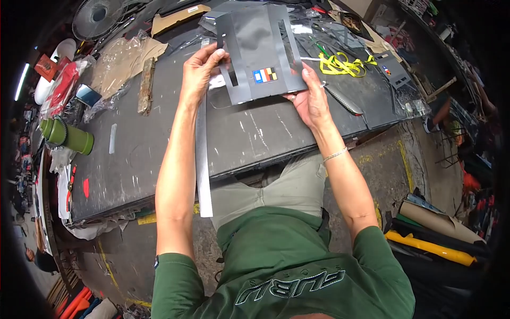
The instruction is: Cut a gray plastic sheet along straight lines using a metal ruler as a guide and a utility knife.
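Observation:
My left hand (199, 73) pinches the left edge of a dark grey sheet panel (255, 42) between thumb and fingers. My right hand (312, 98) grips the panel's lower right corner, thumb on top and fingers beneath. The panel is tilted above the table, with long cut-out slots down both sides and a small multicoloured patch (265, 75) low on its face. Under my left forearm a long metal straightedge (203, 170) reaches past the table's front edge. Beside my right hand lies a tool with a dark, textured handle (344, 101); its other end is partly hidden.
The dark, scratched worktable (143, 165) spans the view. A green bottle (66, 135), a worn wooden strip (146, 87) and brown card (119, 61) are at left. Tangled yellow strips (340, 65) and another slotted grey panel (394, 69) lie right. Rolls (430, 247) stand beside me.

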### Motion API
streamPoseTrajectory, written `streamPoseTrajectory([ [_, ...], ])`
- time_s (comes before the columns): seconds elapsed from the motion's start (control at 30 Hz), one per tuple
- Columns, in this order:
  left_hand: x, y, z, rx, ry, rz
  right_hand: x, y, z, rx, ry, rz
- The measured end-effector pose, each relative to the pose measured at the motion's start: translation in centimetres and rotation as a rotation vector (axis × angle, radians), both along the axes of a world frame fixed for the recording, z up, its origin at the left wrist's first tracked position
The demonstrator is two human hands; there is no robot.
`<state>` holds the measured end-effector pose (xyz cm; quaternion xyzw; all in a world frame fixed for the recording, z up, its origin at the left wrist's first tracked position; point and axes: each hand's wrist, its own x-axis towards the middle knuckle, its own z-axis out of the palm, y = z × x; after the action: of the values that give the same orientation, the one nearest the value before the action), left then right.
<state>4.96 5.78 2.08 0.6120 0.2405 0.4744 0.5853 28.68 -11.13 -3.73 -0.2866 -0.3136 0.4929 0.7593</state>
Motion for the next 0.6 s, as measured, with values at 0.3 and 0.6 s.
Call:
streamPoseTrajectory([
  [0.3,-1.6,0.8,-2.9,-0.206,-0.307,-0.172,-1.0,0.2,-0.1,-0.028,-0.095,-0.011],
  [0.6,-1.5,1.0,-2.8,-0.304,-0.36,-0.282,-1.4,-0.6,1.0,0.035,-0.041,0.004],
])
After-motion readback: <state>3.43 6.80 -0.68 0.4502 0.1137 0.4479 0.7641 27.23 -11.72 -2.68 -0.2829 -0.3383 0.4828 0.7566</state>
